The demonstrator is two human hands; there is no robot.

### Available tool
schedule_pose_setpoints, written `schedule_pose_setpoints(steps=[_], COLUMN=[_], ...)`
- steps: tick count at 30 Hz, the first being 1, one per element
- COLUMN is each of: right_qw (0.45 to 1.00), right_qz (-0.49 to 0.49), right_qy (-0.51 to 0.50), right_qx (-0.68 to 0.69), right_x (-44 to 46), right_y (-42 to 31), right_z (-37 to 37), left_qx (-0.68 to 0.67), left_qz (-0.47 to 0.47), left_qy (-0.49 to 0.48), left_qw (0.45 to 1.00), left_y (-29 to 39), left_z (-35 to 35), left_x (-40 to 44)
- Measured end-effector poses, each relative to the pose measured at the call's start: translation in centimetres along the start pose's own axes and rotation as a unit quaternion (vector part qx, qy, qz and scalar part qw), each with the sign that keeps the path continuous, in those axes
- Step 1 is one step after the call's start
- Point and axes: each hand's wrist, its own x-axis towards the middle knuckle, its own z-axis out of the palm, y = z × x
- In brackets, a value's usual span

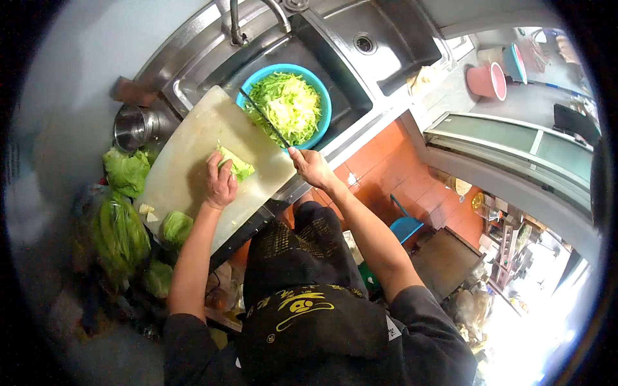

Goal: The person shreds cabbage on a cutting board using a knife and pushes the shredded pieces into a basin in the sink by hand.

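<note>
My right hand (311, 168) is closed round the handle of a kitchen knife (265, 118). The dark blade, seen nearly edge-on, crosses the rim of a blue basin (326, 106) in the sink. Shredded cabbage (283, 106) fills that basin. My left hand (221, 182) has its fingers curled over a piece of green cabbage (238, 165). This piece lies on a large white cutting board (187, 148), well apart from the blade. Small pale scraps (148, 212) sit near the board's left edge.
The board overlaps the steel sink (341, 77), below a faucet (236, 32). To the left are a glass bowl (134, 127), a cabbage head (126, 172), bagged greens (119, 238) and another cabbage piece (176, 228). A blue dustpan (405, 228) rests on the orange tiled floor (380, 161).
</note>
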Motion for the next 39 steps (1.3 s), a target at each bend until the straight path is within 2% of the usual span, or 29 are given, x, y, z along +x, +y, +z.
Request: schedule_pose_setpoints(steps=[7, 8, 10, 14, 16, 17, 21, 25, 31, 33, 37, 39], right_qw=[0.998, 0.999, 0.998, 0.995, 0.992, 0.983, 0.988, 0.989, 0.993, 0.991, 0.993, 0.993], right_qz=[-0.052, -0.031, -0.053, -0.05, -0.126, -0.179, -0.144, -0.13, -0.084, -0.085, -0.077, -0.08], right_qy=[0.012, -0.007, -0.028, -0.076, -0.024, 0.003, -0.051, -0.052, -0.075, -0.1, -0.085, -0.078], right_qx=[0.024, 0.012, -0.012, 0.035, -0.016, -0.032, -0.034, -0.038, -0.036, -0.031, -0.04, -0.027], right_x=[-3.8, -4.9, -6.6, -10.2, -10.8, -10.6, -11.8, -11.6, -11.2, -10.5, -8.4, -6.3], right_y=[-0.1, -0.5, -0.7, -2.8, -2.0, -0.3, -0.9, -0.7, -1.2, -1.1, -0.6, 0.2], right_z=[-0.1, -0.2, 0.5, 0.8, 1.9, 3.0, 3.4, 3.9, 3.6, 3.8, 5.3, 6.6], left_qx=[0.01, 0.009, 0.012, -0.036, -0.032, 0.003, 0.051, 0.11, 0.071, 0.073, 0.081, 0.048], left_qz=[-0.017, -0.034, -0.049, -0.09, -0.085, -0.05, -0.062, -0.051, -0.029, 0.005, 0.007, 0.022], left_qy=[-0.081, -0.071, -0.064, -0.055, -0.028, -0.029, -0.033, -0.096, -0.015, 0.077, 0.042, 0.09], left_qw=[0.997, 0.997, 0.997, 0.994, 0.996, 0.998, 0.996, 0.988, 0.997, 0.994, 0.996, 0.995], left_y=[1.6, 1.6, 1.1, 1.4, 1.9, 1.9, 1.5, 0.2, 0.6, 0.1, -0.7, -0.2], left_z=[-3.0, -2.5, -2.3, -2.0, -2.2, -2.0, -0.9, 0.1, 0.2, 1.6, 2.5, 2.1], left_x=[0.6, 0.3, 0.5, 0.3, 0.1, 0.0, -1.2, -1.5, -0.7, -1.2, -2.0, -1.0])
